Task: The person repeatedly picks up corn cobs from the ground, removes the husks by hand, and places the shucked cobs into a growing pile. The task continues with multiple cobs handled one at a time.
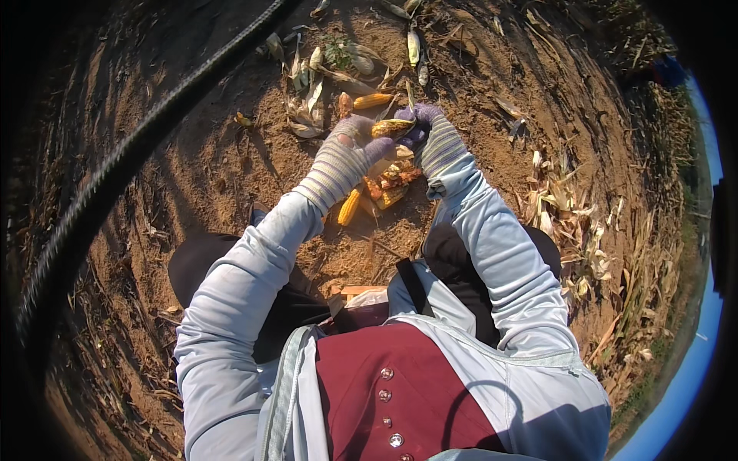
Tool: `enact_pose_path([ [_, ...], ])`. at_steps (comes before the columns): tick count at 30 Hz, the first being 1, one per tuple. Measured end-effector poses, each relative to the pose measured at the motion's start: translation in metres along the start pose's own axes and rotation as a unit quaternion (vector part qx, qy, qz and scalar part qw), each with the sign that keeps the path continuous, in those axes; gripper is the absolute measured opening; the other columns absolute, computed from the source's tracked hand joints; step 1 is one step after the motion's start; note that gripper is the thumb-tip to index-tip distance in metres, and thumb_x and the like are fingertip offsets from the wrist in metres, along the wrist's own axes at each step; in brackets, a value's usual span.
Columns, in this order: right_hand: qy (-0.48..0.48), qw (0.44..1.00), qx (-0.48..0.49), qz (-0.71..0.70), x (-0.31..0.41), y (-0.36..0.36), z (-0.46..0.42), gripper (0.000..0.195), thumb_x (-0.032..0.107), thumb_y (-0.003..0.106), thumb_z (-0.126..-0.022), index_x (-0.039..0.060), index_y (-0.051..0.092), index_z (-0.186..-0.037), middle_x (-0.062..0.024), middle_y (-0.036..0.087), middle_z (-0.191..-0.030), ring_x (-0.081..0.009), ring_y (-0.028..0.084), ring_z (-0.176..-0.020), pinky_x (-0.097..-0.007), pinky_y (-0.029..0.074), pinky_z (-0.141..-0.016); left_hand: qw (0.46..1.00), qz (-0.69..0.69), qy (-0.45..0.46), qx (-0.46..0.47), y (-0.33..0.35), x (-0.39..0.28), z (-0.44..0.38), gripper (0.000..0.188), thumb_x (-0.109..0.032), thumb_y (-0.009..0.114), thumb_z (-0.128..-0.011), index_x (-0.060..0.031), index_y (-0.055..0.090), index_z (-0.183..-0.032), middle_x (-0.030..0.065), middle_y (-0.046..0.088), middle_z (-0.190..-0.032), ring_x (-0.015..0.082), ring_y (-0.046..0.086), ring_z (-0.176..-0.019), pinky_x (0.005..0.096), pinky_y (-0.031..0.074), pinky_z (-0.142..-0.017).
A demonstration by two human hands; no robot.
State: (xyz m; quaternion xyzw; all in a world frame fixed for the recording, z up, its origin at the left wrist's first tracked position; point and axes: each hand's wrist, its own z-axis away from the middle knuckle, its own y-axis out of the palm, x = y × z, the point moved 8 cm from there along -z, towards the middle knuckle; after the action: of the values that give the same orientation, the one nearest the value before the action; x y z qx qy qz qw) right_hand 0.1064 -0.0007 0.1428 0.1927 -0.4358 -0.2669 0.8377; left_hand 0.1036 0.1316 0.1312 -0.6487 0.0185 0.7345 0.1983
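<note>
Both my hands wear striped knit gloves and meet around one partly husked ear of corn point(390, 128). My left hand point(350, 147) is at the ear's left end, with its thumb along the near side. At the other end, my right hand point(420, 122) grips the ear where pale husk still covers it. Yellow kernels show between the hands. Just below lie husked cobs on the soil, among them a bright yellow cob point(350, 206) and reddish, damaged-looking cobs point(394, 181). Beyond my left hand rests another yellow cob point(372, 101).
Unhusked ears and loose husks point(311, 75) lie ahead around a small green plant point(339, 52). A husk pile point(556, 201) and dry stalks are at the right. My knees flank the sandy soil point(369, 253). A dark cord point(155, 121) crosses the upper left, close to the camera.
</note>
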Motion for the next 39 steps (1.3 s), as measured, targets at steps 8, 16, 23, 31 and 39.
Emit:
enact_pose_path([
  [8,0.105,0.986,0.085,-0.1,-0.015,-0.022,-0.009,0.017,0.016,0.049,-0.082,0.0012,0.052,-0.09,-0.0096,0.056,-0.08,-0.0196,0.057,-0.067,-0.0297,0.052,-0.06,0.997,0.043,-0.013,0.057,0.014,-0.003,0.002,0.034,-0.018,0.068,-0.083,-0.0008,0.057,-0.111,0.0049,0.064,-0.093,0.0111,0.059,-0.082,0.0238,0.049,-0.075],
  [16,0.058,0.995,0.059,-0.052,-0.005,-0.003,0.0,0.011,0.015,0.043,-0.081,0.0051,0.046,-0.079,-0.0044,0.047,-0.071,-0.014,0.043,-0.052,-0.0235,0.038,-0.042,0.973,0.211,-0.094,0.024,0.011,0.014,0.007,0.033,-0.023,0.068,-0.083,-0.0009,0.06,-0.105,0.0035,0.065,-0.091,0.0103,0.06,-0.079,0.024,0.049,-0.073],
  [23,0.001,0.961,-0.238,-0.142,0.036,-0.115,-0.024,0.019,0.015,0.055,-0.078,-0.0002,0.052,-0.09,-0.01,0.054,-0.074,-0.0179,0.048,-0.049,-0.0271,0.045,-0.044,0.885,0.445,-0.086,-0.108,-0.048,0.029,-0.008,0.04,-0.029,0.067,-0.083,0.0039,0.059,-0.103,0.0141,0.063,-0.088,0.0217,0.064,-0.075,0.0329,0.058,-0.065],
  [31,-0.099,0.977,-0.18,0.064,0.087,-0.114,-0.021,0.019,0.014,0.044,-0.092,-0.0016,0.055,-0.089,-0.0017,0.047,-0.059,-0.0103,0.044,-0.047,-0.0282,0.043,-0.047,0.905,0.416,-0.083,-0.037,-0.044,0.024,-0.004,0.058,-0.04,0.066,-0.082,0.0061,0.049,-0.114,0.0196,0.059,-0.102,0.0301,0.063,-0.089,0.0431,0.057,-0.076],
  [39,-0.337,0.494,-0.458,0.658,0.257,-0.196,0.047,0.049,0.018,0.065,-0.083,0.004,0.047,-0.126,-0.0204,0.054,-0.119,-0.03,0.058,-0.102,-0.0371,0.047,-0.088,0.912,0.399,-0.093,0.011,-0.023,0.014,-0.007,0.047,-0.032,0.07,-0.08,0.0057,0.058,-0.104,0.0162,0.064,-0.093,0.0253,0.065,-0.081,0.036,0.057,-0.07],
])
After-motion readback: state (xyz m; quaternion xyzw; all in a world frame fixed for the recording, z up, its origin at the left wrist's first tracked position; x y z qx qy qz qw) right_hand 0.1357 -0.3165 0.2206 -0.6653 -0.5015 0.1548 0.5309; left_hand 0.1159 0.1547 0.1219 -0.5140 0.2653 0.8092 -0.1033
